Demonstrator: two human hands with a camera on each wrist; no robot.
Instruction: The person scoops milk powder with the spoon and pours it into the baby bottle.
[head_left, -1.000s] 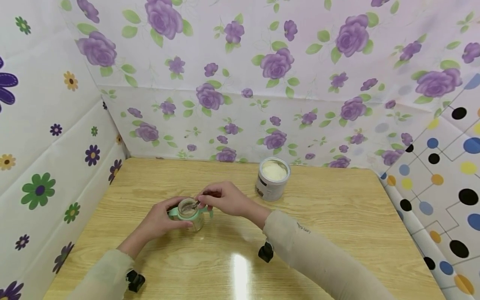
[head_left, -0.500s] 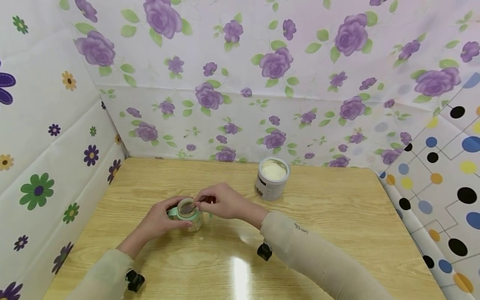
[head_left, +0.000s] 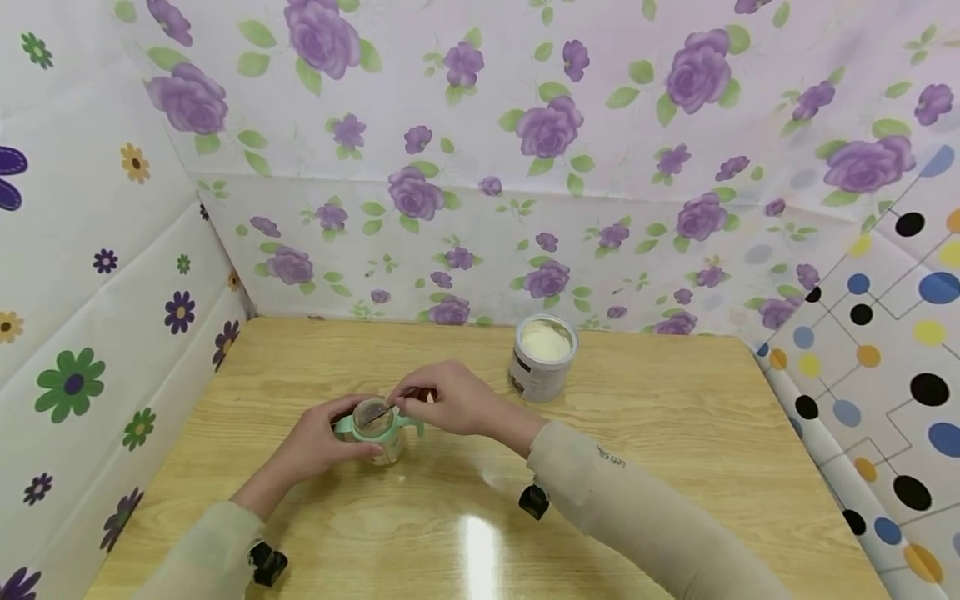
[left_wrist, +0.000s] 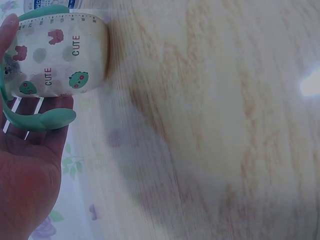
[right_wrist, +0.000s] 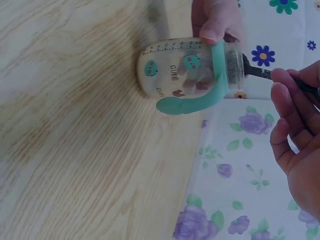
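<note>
A clear baby bottle (head_left: 388, 448) with mint-green side handles, printed patterns and pale liquid stands uncapped on the table. My left hand (head_left: 318, 437) grips it around the neck, thumb on the near side; part of the palm (left_wrist: 30, 185) shows below a handle in the left wrist view. My right hand (head_left: 457, 400) pinches the dark handle of a spoon (right_wrist: 260, 73) between thumb and fingers. The spoon slants into the bottle's mouth, its tip hidden inside. In the right wrist view the bottle (right_wrist: 172, 72) appears sideways, its base on the wood.
An opened tin (head_left: 542, 379) of cream-coloured powder stands at the back, right of the bottle. The wooden table (head_left: 645, 433) meets a flower-printed cloth wall (head_left: 480, 250) behind, with patterned cloths at both sides. Black wrist cameras (head_left: 534, 502) sit under the sleeves.
My right hand dips slightly left and down, then comes back up, moving the spoon about in the bottle's mouth. The bottle's right handle shows more now. My left hand keeps its hold.
</note>
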